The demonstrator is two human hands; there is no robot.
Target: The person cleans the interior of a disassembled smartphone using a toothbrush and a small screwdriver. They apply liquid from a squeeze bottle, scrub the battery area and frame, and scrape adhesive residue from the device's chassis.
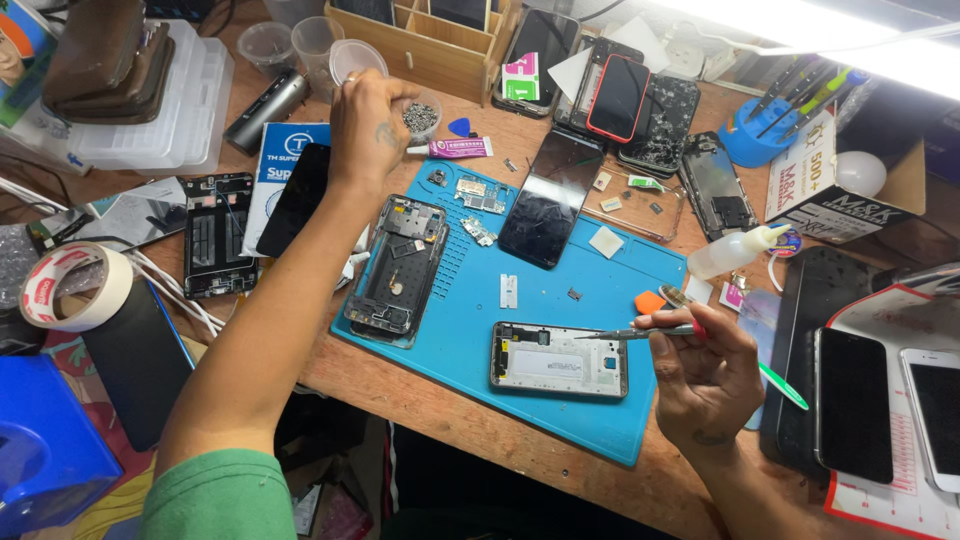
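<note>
Silver-backed and rectangular, the opened phone frame (558, 361) lay on the blue silicone work mat (560, 290) with its long axis running left to right, just left of the right hand (700, 375). That hand's fingers were pinched narrow around a slim metal screwdriver with a red collar (640, 333), whose tip pointed leftward over the frame's upper edge. The left hand (370, 125) was well apart, far up the bench, fingertips closed together over a small clear cup of dark screws (421, 117); whether they held a screw could not be told.
</note>
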